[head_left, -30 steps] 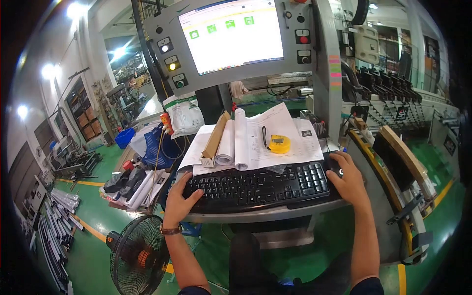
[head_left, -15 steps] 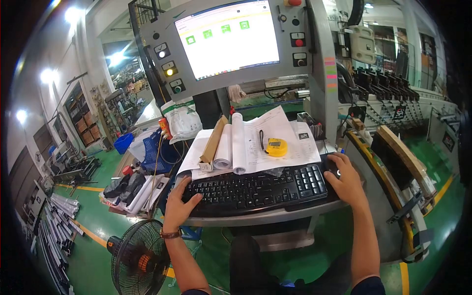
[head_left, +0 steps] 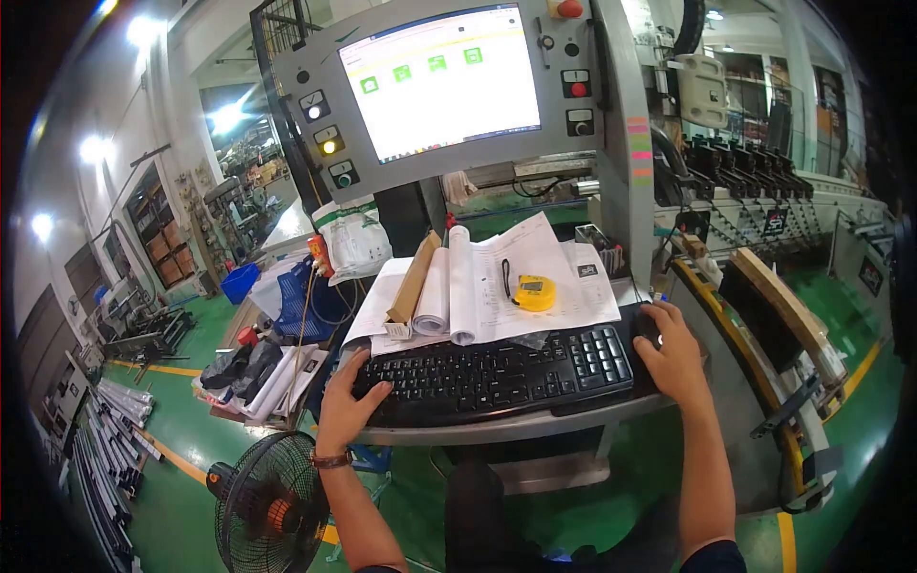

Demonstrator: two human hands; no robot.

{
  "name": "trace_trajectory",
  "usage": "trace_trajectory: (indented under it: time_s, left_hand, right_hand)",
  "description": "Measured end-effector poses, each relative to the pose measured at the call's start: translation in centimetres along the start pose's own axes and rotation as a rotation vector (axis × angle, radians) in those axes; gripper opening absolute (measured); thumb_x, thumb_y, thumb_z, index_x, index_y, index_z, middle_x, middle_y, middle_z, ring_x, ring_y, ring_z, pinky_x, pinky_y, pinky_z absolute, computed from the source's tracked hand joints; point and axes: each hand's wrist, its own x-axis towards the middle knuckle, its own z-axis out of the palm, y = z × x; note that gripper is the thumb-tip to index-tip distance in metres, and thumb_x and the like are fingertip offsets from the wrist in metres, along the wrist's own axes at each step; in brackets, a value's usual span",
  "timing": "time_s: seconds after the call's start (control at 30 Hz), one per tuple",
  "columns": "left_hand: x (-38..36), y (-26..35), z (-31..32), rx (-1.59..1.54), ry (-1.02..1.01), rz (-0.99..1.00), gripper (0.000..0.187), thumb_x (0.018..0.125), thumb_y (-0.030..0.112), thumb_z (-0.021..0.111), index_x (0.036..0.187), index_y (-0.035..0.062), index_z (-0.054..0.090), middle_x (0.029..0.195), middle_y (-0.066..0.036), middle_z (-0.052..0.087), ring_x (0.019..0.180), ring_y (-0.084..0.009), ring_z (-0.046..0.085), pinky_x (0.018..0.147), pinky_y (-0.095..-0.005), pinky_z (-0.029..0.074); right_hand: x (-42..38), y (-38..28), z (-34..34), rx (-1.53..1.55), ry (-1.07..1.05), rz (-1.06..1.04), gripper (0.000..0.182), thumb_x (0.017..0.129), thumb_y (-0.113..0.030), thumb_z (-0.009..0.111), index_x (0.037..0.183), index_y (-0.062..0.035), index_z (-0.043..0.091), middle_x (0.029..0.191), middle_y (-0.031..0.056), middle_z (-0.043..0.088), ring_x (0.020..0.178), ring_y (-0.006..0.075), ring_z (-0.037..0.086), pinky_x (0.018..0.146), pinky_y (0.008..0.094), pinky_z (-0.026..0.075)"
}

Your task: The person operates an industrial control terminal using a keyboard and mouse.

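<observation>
Okay, left hand [head_left: 347,406]: at the left end of the keyboard, thumb spread from the fingers and lying over the corner keys, clamped on nothing.
Right hand [head_left: 673,353]: well apart from the left, loosely wrapped round the mouse, thumb on the near-left side, fingers over the far side; can't tell how hard it presses.
Keyboard [head_left: 497,377]: flat on the shelf [head_left: 430,436], long side along the front edge. Probably light, stiff plastic, might flex a little if lifted by one end. Best hold is both short ends, off the keys.
Mouse [head_left: 649,325]: right of the keyboard, mostly under the hand. Should be very light, hard and smooth, easy to slide. Hold by the flanks, fingertips free on top.
Paper sheets [head_left: 587,301]: just behind the keyboard. Limp, likely to crease; take by two corners.
Paper rolls [head_left: 433,296]: on the sheets, springy and crushable I'd guess; cup round the middle.
Cardboard box [head_left: 414,286]: long, narrow, beside the rolls. Light-looking, dents if squeezed.
Tape measure [head_left: 534,293]: on the sheets, strap toward the rolls. Compact, likely densest item there; grip across the case.
</observation>
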Motion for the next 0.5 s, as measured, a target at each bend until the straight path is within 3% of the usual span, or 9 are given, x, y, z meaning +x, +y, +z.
trace_trajectory:
  time_s: [0.5]
  left_hand:
    - [-0.05, -0.11, 0.12, 0.004, 0.023, 0.045, 0.080, 0.093, 0.043, 0.088, 0.157, 0.0016, 0.063, 0.165, -0.020, 0.062, 0.151, -0.0381, 0.059, 0.127, -0.0466, 0.042]
  right_hand:
    - [-0.01, -0.70, -0.55, 0.018, -0.099, -0.049, 0.053, 0.099, -0.024, 0.075, 0.147, -0.0020, 0.066, 0.157, 0.0203, 0.060, 0.141, 0.0434, 0.062, 0.117, 0.0486, 0.050]
